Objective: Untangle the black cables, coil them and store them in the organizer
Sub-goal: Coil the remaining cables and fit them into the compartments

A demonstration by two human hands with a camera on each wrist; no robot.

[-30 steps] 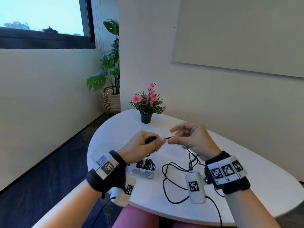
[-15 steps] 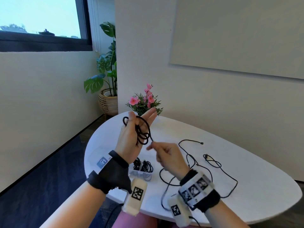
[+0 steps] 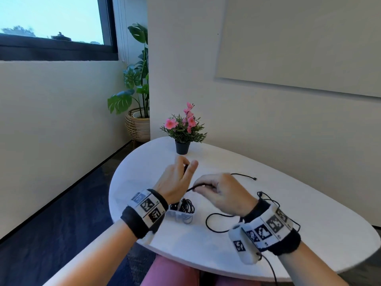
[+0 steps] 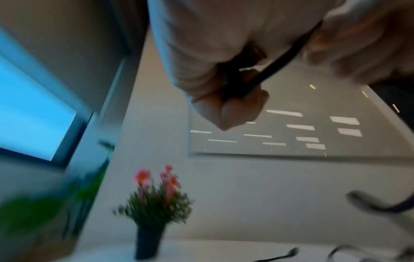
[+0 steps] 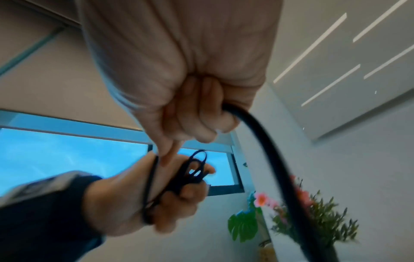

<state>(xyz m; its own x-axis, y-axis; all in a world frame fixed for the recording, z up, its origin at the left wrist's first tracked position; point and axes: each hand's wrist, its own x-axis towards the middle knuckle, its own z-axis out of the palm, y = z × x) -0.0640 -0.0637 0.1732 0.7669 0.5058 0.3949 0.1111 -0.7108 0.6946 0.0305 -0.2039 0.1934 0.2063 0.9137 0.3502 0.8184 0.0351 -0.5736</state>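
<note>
1. Left hand [image 3: 175, 180] holding coil [image 5: 192, 170] of black cable [image 3: 198, 185]; keep loops pinched.
2. Right hand [image 3: 223, 194] gripping the free run beside it; feed slack evenly, no twist.
3. Organizer [image 3: 182, 211] on counter [image 3: 309, 223] just below left wrist; drop coil there.

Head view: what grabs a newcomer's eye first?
The two hands mid-table: the left hand holds a bundle of black cable loops, and the right hand grips the same cable's free run. Next, the pink flower pot at the table's far edge, then the clear organizer below the left wrist, coils already inside.
</note>
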